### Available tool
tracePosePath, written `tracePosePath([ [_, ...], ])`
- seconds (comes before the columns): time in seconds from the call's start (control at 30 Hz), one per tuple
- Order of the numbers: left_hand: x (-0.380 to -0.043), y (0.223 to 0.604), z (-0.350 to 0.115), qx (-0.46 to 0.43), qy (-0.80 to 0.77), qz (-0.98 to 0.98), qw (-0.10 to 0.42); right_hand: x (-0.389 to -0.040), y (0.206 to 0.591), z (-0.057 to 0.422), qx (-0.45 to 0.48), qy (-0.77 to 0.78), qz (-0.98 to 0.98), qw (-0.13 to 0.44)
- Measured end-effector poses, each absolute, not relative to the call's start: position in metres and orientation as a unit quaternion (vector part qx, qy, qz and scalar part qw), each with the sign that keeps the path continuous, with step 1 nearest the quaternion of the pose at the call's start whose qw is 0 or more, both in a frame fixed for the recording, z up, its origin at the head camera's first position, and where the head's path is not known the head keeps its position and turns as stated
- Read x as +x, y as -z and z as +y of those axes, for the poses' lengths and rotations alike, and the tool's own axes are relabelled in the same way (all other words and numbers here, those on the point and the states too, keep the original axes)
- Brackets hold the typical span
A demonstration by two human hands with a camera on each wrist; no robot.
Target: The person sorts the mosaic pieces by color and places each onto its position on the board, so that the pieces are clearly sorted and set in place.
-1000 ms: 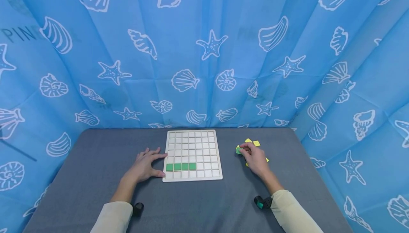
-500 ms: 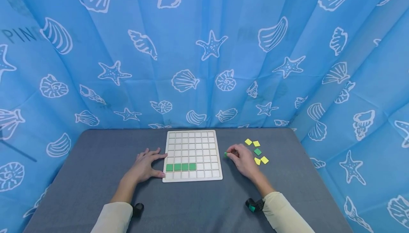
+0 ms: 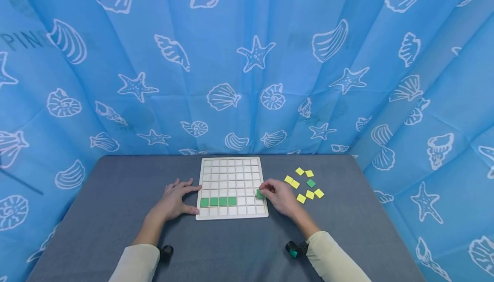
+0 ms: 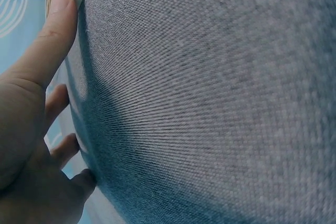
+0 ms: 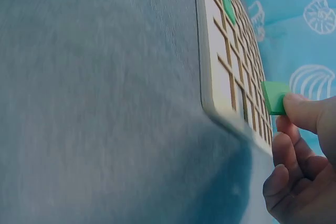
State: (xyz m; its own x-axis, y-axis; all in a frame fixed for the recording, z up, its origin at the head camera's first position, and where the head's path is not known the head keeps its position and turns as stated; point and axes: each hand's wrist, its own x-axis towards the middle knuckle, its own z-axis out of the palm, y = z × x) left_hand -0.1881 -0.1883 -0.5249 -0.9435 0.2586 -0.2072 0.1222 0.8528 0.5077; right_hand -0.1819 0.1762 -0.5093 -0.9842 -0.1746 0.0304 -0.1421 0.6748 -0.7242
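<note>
A white square-grid board (image 3: 233, 184) lies on the table, with a row of several green tiles (image 3: 218, 201) in its second row from the front. My left hand (image 3: 173, 201) has its fingers spread, thumb and index fingertip at the board's left rim. In the left wrist view the thumb (image 4: 55, 35) meets the board's corner. My right hand (image 3: 283, 197) pinches a green square tile (image 5: 274, 98) between thumb and fingers. That tile overlaps the board's right edge in the head view, and in the right wrist view it appears tilted up over the grid.
Right of the board lie several loose yellow tiles (image 3: 310, 194) and one loose green tile (image 3: 311, 183). The grey cloth-covered table (image 3: 231, 252) ends at a blue shell-print curtain (image 3: 247, 80) behind and at the sides.
My right hand has carried the green tile leftward from the loose tiles to the board's right edge, uncovering several yellow tiles. My left hand has stayed at the board's left rim.
</note>
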Motion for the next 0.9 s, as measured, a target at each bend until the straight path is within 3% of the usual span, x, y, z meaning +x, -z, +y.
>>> tracePosePath([
  [0.43,-0.188,0.527,-0.189,0.102,-0.248,0.954,0.135,-0.173,0.515,0.141,-0.146,0.395,0.906,0.041],
  [0.9,-0.189,0.529,-0.19,0.102,-0.256,0.952,0.133,-0.167,0.518,0.119,-0.158,0.292,0.943,-0.019],
])
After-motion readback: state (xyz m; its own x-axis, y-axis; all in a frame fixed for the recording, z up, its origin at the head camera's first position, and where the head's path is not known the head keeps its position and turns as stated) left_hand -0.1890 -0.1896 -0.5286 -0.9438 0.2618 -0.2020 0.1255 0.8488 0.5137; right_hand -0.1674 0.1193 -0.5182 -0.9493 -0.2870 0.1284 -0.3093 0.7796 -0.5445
